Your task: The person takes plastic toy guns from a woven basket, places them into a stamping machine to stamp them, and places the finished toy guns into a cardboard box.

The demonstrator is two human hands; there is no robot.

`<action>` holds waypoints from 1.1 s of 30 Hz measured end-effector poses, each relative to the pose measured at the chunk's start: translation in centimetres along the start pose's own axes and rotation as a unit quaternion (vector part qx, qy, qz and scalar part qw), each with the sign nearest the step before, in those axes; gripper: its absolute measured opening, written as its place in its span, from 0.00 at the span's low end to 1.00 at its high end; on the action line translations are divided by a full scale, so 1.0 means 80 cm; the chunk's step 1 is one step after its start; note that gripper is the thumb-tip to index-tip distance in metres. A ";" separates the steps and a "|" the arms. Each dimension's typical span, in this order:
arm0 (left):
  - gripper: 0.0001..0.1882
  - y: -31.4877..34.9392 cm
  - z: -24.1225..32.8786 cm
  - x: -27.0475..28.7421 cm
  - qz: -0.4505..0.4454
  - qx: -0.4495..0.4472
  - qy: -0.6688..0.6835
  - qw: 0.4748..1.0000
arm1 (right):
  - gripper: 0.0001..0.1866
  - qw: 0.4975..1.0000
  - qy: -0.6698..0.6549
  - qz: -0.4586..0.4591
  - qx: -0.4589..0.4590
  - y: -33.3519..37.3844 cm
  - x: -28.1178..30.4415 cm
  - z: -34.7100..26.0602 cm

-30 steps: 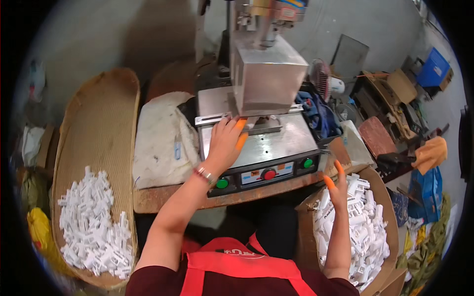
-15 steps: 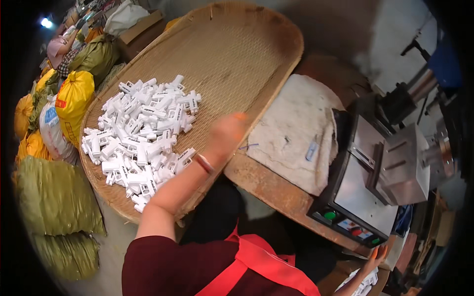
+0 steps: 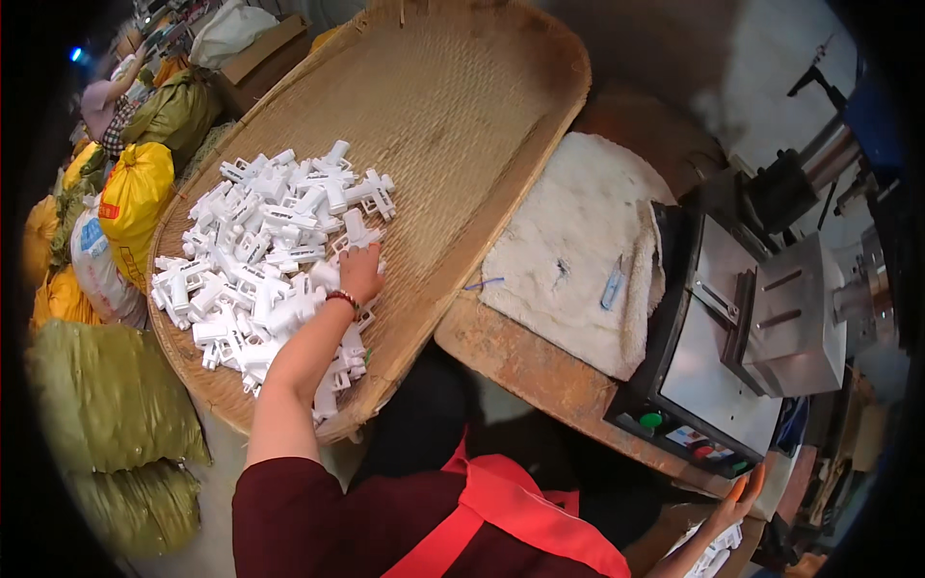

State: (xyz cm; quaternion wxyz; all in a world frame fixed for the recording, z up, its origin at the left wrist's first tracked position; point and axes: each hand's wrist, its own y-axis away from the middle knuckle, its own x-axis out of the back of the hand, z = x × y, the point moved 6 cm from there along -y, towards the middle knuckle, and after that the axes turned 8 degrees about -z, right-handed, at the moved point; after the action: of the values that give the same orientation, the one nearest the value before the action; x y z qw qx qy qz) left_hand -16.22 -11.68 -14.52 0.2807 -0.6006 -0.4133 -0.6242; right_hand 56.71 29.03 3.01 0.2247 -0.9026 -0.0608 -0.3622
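Note:
A heap of white plastic toy guns [image 3: 265,255], with small dark printing, lies in a large oval woven tray [image 3: 472,106]. My left hand [image 3: 361,275] is on the right side of the heap, fingers curled down against a white toy gun [image 3: 356,233]; their tips are hidden. At the lower right, my right hand [image 3: 734,506] has its orange-tipped fingers stretched out by the near corner of a bench machine [image 3: 718,356]. Beneath that hand, more white pieces [image 3: 715,551] show in a box, partly covered by my forearm.
A wooden bench [image 3: 525,361] bears a pale cloth [image 3: 568,241] with a small blue-handled cutter [image 3: 613,286] on it. Tied yellow sacks [image 3: 137,207] and olive sacks [image 3: 111,395] stand to the left. Another person [image 3: 101,106] is at the far left.
My left hand has moved left from the tray's right rim onto the heap, and pieces near it have shifted. My right hand stays by the machine's corner.

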 end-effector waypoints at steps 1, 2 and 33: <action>0.31 0.007 0.013 0.020 0.005 -0.007 -0.002 1.000 | 0.22 1.000 -0.005 0.012 0.024 0.000 0.004 -0.014; 0.30 0.017 0.035 0.067 0.086 -0.033 0.074 0.993 | 0.22 0.998 -0.052 0.016 0.031 -0.003 0.008 -0.017; 0.26 0.301 0.593 0.275 0.188 -0.535 0.300 0.767 | 0.10 0.923 0.103 0.370 -0.017 0.104 0.252 0.069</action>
State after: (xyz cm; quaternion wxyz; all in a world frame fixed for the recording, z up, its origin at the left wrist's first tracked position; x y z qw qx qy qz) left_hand 26.10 19.93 8.38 0.1351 -0.5011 0.2147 -0.8274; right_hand 77.18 23.06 10.23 0.3321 -0.8222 0.3075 -0.3452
